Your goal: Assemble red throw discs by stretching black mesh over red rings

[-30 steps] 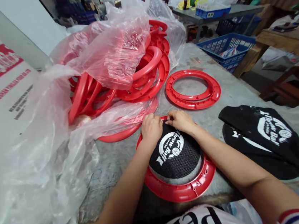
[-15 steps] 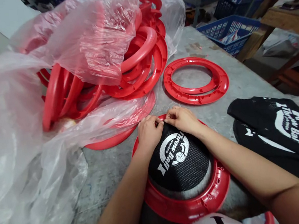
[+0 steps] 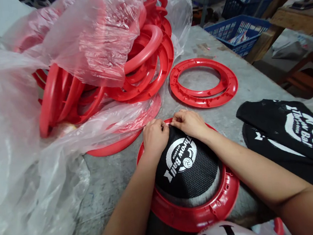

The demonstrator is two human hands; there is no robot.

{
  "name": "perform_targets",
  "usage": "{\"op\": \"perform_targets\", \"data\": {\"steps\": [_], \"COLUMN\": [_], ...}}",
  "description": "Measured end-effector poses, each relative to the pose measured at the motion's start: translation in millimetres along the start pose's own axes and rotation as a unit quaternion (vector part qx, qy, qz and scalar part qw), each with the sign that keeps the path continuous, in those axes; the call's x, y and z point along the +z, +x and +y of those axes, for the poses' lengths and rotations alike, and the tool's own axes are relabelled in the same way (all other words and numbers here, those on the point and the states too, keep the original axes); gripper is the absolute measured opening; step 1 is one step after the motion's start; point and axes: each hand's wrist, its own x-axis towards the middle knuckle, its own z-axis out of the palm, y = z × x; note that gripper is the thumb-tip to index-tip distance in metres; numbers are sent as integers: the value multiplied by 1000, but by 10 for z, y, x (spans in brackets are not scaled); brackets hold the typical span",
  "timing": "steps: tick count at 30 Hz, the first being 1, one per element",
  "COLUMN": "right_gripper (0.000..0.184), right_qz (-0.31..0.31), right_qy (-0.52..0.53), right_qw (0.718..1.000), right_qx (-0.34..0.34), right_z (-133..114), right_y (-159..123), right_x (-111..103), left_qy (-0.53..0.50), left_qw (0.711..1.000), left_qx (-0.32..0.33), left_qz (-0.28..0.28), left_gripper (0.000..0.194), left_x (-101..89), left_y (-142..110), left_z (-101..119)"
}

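Note:
A red plastic ring (image 3: 196, 216) lies on the grey table close to my body. Across its opening is a black mesh fabric piece (image 3: 199, 176) with a white "Throw Ball" print; a gap shows between its lower edge and the ring's near side. My left hand (image 3: 156, 135) pinches the fabric's far edge at the ring's far rim. Right beside it, my right hand (image 3: 189, 123) also pinches that edge, its fingers closed and almost touching the left thumb. The fingertips partly hide the edge they grip.
More red rings (image 3: 150, 65) are heaped at the back left under clear plastic sheeting (image 3: 13, 149). A single red ring (image 3: 207, 100) lies beyond my hands. Black printed fabric pieces (image 3: 283, 137) are stacked at right. A blue crate (image 3: 241, 28) stands past the table's right edge.
Both hands stay at the far rim with the fabric edge pinched; the fingers shift only slightly. The whole view has moved a little.

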Motion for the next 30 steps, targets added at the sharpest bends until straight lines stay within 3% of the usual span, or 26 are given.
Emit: {"op": "perform_targets", "data": {"steps": [21,30], "right_gripper": [11,11], "right_qz": [12,8], "right_qy": [10,-9], "right_qw": [1000,1000], "right_qx": [-8,8], "right_z": [11,-8], "right_y": [14,15], "right_x": [12,9], "left_qy": [-24,11], "left_qw": [1000,1000], "left_qx": [-7,-9], "left_qz": [10,3], "left_gripper": [14,15], "left_x": [-5,-3], "left_y": [4,6], "left_z": [0,21]}}
